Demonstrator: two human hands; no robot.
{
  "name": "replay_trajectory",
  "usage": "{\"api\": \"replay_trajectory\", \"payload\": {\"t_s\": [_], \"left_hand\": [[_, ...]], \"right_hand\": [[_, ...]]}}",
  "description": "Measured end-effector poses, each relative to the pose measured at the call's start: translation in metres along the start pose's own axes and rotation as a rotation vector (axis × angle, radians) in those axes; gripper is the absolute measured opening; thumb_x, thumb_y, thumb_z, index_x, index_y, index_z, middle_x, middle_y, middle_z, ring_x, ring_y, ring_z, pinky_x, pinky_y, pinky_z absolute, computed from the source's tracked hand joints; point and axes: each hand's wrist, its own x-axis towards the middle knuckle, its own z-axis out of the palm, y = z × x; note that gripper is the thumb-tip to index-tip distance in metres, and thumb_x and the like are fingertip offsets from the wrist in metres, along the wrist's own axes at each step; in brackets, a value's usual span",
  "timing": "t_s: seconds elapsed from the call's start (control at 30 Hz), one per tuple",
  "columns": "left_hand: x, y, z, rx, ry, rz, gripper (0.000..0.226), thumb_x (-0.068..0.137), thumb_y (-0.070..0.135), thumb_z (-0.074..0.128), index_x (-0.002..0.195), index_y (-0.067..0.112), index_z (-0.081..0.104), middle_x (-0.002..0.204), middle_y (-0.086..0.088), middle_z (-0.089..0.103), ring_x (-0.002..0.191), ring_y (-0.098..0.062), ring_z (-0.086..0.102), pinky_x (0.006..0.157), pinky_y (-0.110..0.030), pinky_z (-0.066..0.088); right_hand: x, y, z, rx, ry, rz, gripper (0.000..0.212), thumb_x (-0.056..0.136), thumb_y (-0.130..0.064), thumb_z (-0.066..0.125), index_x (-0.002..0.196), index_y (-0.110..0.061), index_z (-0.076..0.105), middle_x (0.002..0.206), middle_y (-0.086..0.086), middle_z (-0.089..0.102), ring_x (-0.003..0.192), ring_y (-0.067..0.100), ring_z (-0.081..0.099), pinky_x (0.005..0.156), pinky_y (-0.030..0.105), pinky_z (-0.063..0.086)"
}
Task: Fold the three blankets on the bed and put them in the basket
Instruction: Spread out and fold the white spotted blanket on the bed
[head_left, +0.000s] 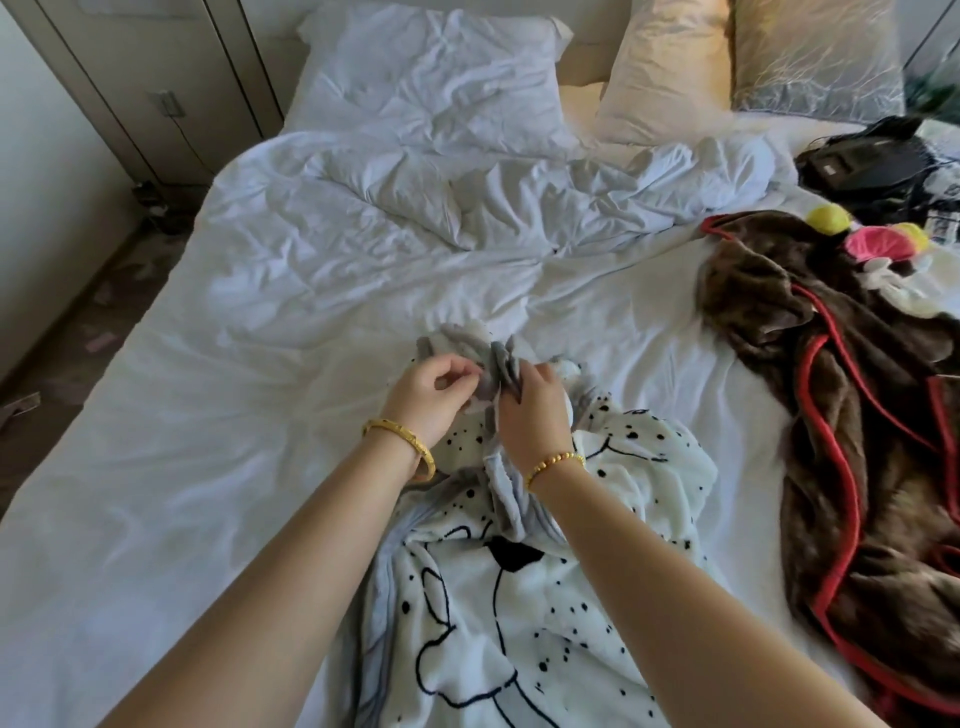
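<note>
Right at the middle of the bed, a white fleece blanket printed with black line drawings and black spots, grey on its back (524, 613), lies rumpled, spreading from the near edge toward the centre. Its far end is gathered up into a grey bunch, and both hands are on that bunch. The left hand (434, 397) has its fingers curled, pinching the grey edge between thumb and fingertips; a solid gold bangle (402, 447) sits on that wrist. The right hand (532, 413) is just beside it, its fingers closed round a fold of the same grey cloth, with a beaded gold bracelet (555, 464) on its wrist. The two hands nearly touch, and the cloth between them stands up off the bed.

To the right, well apart from the white blanket, a dark brown plush blanket edged with red piping (841, 415) lies crumpled along the right side of the bed. At its far end lies a soft thing with yellow and pink pompoms (878, 236); what it is I cannot tell. Beyond that, near the right edge, sits a black object with cables (862, 163), too blurred to name.

The white sheet of the bed (218, 467) is creased all over. A rumpled white duvet (441, 192) lies across the far half, with a white pillow (431, 73) and two cream pillows (753, 62) against the headboard. A pale cabinet (145, 78) stands at the far left.
</note>
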Motion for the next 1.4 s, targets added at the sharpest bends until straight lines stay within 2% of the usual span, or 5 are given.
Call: {"api": "replay_trajectory", "payload": {"t_s": [0.77, 0.93, 1.1, 1.23, 1.4], "left_hand": [[0.005, -0.029, -0.001, -0.016, 0.063, -0.033, 0.025, 0.096, 0.026, 0.048, 0.106, 0.011, 0.066, 0.098, -0.011, 0.069, 0.09, -0.027, 0.067, 0.089, -0.042, 0.053], [0.01, -0.029, 0.004, -0.009, 0.025, -0.086, 0.043, 0.086, 0.05, 0.055, 0.09, 0.008, 0.064, 0.079, -0.001, 0.067, 0.076, -0.016, 0.065, 0.065, -0.027, 0.053], [0.016, -0.043, 0.004, 0.296, 0.115, -0.044, 0.009, 0.089, 0.015, 0.048, 0.092, 0.012, 0.056, 0.077, 0.002, 0.056, 0.076, -0.023, 0.054, 0.059, -0.028, 0.039], [0.004, -0.06, 0.018, 0.573, -0.263, 0.015, 0.022, 0.092, 0.019, 0.048, 0.113, 0.015, 0.056, 0.1, -0.004, 0.062, 0.087, -0.025, 0.059, 0.073, -0.032, 0.047], [-0.019, -0.091, 0.039, 0.832, -0.64, -0.011, 0.024, 0.091, 0.012, 0.04, 0.069, 0.019, 0.034, 0.066, 0.0, 0.039, 0.057, -0.014, 0.037, 0.052, -0.026, 0.023]], "right_hand": [[-0.002, 0.005, 0.019, -0.118, -0.133, -0.113, 0.051, 0.098, -0.015, 0.034, 0.146, -0.01, 0.02, 0.13, 0.013, 0.042, 0.113, 0.027, 0.047, 0.084, 0.028, 0.043], [-0.007, 0.004, 0.029, -0.153, -0.254, -0.257, 0.054, 0.093, -0.015, 0.04, 0.144, -0.004, 0.026, 0.128, 0.012, 0.043, 0.12, 0.025, 0.038, 0.104, 0.036, 0.036], [-0.003, 0.018, 0.018, 0.126, -0.308, -0.017, 0.044, 0.087, -0.005, 0.037, 0.123, -0.015, 0.06, 0.103, 0.004, 0.065, 0.092, 0.02, 0.06, 0.084, 0.034, 0.051], [0.011, 0.032, 0.006, -0.02, -0.046, -0.058, 0.043, 0.081, 0.007, 0.039, 0.113, -0.012, 0.06, 0.105, 0.006, 0.061, 0.09, 0.02, 0.057, 0.082, 0.035, 0.05], [0.02, 0.042, 0.006, -0.526, -0.637, -0.226, 0.079, 0.076, 0.004, 0.043, 0.145, -0.027, 0.022, 0.153, -0.002, 0.019, 0.142, 0.024, 0.009, 0.115, 0.046, 0.01]]}}
